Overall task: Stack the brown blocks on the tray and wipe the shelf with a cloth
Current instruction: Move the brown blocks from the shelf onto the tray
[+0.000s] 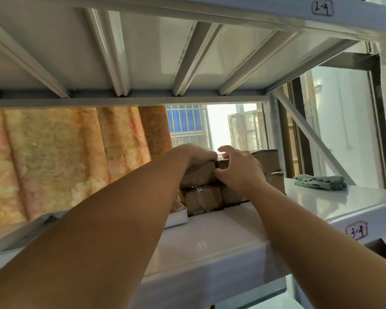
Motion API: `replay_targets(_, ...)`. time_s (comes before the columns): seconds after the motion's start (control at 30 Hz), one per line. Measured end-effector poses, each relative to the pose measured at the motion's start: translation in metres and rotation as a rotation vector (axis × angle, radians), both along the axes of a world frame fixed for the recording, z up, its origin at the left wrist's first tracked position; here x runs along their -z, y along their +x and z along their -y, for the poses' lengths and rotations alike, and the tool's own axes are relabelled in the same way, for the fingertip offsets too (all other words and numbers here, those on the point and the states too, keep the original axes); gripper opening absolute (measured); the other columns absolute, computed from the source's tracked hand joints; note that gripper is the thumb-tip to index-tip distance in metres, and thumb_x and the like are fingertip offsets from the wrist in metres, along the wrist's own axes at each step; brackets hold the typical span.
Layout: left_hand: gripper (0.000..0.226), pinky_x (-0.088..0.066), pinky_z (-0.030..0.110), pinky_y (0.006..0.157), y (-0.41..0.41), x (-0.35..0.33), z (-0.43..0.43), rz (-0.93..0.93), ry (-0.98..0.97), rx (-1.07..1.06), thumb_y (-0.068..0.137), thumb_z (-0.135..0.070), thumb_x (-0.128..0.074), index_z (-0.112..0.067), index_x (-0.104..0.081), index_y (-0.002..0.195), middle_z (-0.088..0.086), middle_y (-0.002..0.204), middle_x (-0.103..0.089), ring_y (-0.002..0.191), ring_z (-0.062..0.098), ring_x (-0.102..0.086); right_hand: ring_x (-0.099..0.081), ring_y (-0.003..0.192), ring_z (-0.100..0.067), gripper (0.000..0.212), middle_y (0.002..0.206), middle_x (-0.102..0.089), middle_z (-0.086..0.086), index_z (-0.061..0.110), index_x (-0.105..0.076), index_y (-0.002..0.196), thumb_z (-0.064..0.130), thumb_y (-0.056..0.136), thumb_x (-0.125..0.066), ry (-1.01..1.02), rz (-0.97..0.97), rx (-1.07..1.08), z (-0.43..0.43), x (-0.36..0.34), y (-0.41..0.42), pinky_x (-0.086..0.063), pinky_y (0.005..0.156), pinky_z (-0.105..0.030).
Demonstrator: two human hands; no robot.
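Observation:
Several brown wrapped blocks (204,196) stand in a two-layer pile at the back of the white shelf (221,237). My left hand (198,153) grips the top left block (198,175) from above. My right hand (241,167) clasps a block beside it, thumb on the near side and fingers over the far edge. Another brown block (267,161) sits to the right of my hands. A white tray (176,216) lies on the shelf to the left, mostly hidden by my left forearm. A folded green cloth (320,182) rests on the shelf at the right.
The shelf above (143,56) hangs low over the work space, with ribs on its underside. A diagonal brace (310,139) and upright post stand at the right. An orange curtain (65,157) and a barred window are behind the shelf. Labels mark the shelf edges.

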State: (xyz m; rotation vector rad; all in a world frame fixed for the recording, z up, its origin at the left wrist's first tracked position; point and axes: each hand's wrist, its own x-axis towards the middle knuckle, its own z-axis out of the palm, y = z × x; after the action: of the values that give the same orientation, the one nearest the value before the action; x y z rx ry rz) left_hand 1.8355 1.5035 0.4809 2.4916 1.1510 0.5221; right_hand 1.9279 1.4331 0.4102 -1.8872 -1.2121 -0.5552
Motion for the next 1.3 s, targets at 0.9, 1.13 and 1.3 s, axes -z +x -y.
replay_targets(0.9,0.043,-0.047,0.037,0.081,-0.144,0.026,-0.050,0.174,0.250,-0.121,0.086,-0.049,-0.049,-0.016,-0.058,0.112,0.011,0.113,-0.061,0.096,0.027,-0.056,-0.027,0.128,-0.036,0.065,0.138,-0.038,0.000,0.019,-0.048,0.128,0.048,0.074,-0.067,-0.075,0.276,0.311,-0.001,-0.003,-0.018,-0.048,0.077,-0.036)
replay_targets(1.13,0.051,-0.046,0.038,0.085,-0.211,0.032,-0.064,0.186,0.223,-0.230,0.081,-0.056,-0.048,-0.019,-0.060,0.114,0.009,0.112,-0.059,0.100,0.029,-0.055,-0.034,0.123,-0.041,0.065,0.143,-0.038,-0.004,0.020,-0.050,0.127,0.047,0.070,-0.068,0.099,0.524,0.218,-0.010,-0.020,-0.069,-0.049,0.080,-0.040)
replay_targets(1.3,0.046,-0.043,0.034,0.076,-0.243,0.038,-0.073,0.218,0.135,-0.271,0.086,-0.052,-0.050,-0.013,-0.065,0.105,0.013,0.105,-0.063,0.094,0.030,-0.057,-0.029,0.124,-0.033,0.060,0.137,-0.033,-0.005,0.027,-0.055,0.121,0.055,0.068,-0.065,0.051,0.160,-0.047,-0.032,-0.031,-0.136,-0.045,0.092,-0.041)
